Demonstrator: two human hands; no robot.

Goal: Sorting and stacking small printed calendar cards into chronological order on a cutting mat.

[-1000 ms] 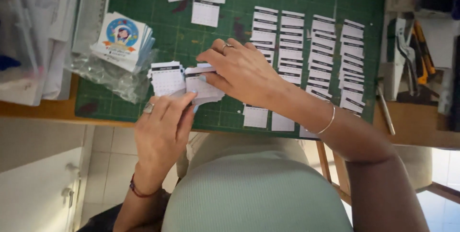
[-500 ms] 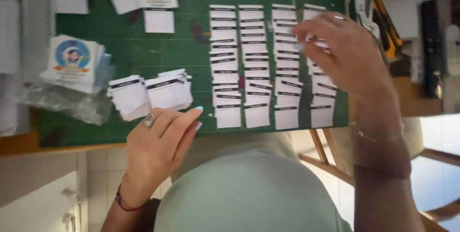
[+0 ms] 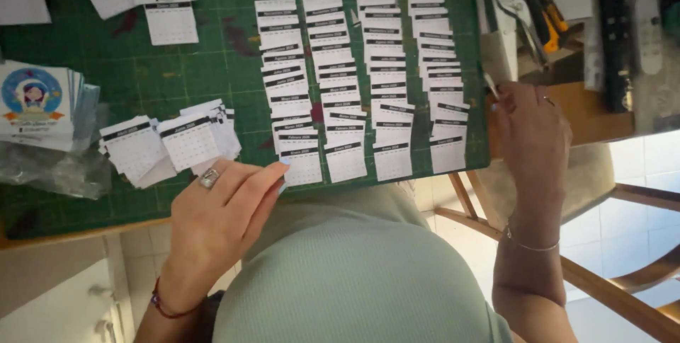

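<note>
On the far left of the green cutting mat (image 3: 142, 81) sits a stack of picture cards (image 3: 32, 102) partly resting on a crumpled clear plastic bag (image 3: 49, 173), and just right of it lie two loose piles of small calendar slips (image 3: 166, 145), fanned and overlapping. The left hand (image 3: 219, 219) rests at the mat's near edge, just beside those piles, fingers laid together and slightly curled, a ring on one finger, holding nothing. Further right, four columns of calendar slips (image 3: 354, 74) run away from the body, each slip overlapping the next like shingles with its dark header strip showing. At the mat's right edge the right hand (image 3: 531, 138) is raised, thumb and fingertips pinched on what looks like one thin slip (image 3: 491, 86) seen edge-on, close to the rightmost column. Beyond it, a tray of tools (image 3: 538, 17) holds cutters and a yellow-handled knife. To do this well, I judge the slip should come down square with its column, header left visible, while the left hand steadies the loose piles so nothing slides.
</note>
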